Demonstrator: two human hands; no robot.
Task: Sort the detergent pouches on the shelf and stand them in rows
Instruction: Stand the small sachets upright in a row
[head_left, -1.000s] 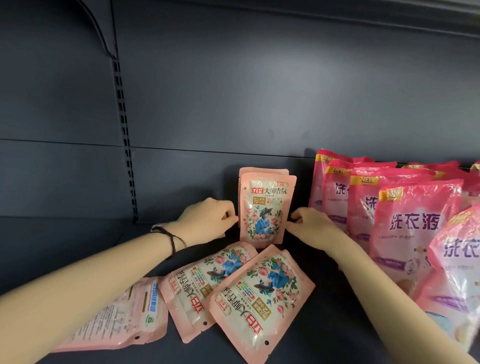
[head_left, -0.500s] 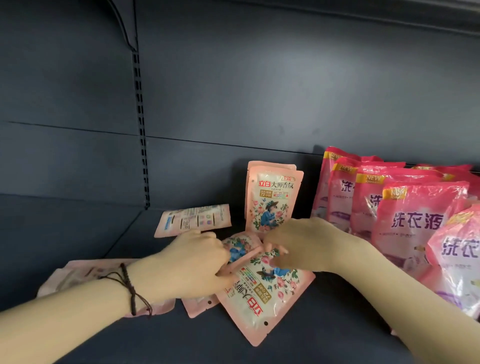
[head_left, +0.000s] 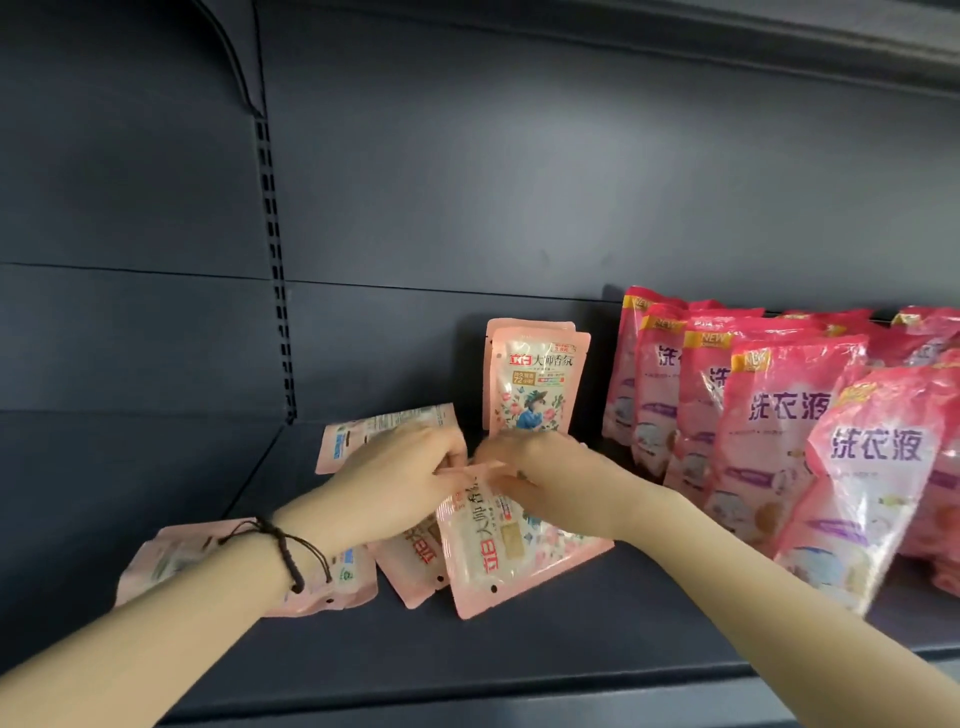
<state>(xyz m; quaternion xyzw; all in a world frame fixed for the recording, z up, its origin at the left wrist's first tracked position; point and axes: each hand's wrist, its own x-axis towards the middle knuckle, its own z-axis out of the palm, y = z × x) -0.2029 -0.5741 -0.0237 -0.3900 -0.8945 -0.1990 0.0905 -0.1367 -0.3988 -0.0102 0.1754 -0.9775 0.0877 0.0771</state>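
Dim, soft light from the viewer's side leaves the upper left of the frame dark. Glare glints on the red pouches (head_left: 789, 415) at right; edges bow, and the lower right blurs.

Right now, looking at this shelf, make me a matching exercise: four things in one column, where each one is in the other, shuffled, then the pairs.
1. pale pouches by the back wall
2. bright pink bags
3. black cord
4. front pouch lying flat

A. round the left wrist
B. left hand and right hand on its top edge
C. upright, one behind the other
D. in rows on the right

Pairs: 1-C, 2-D, 3-A, 4-B.
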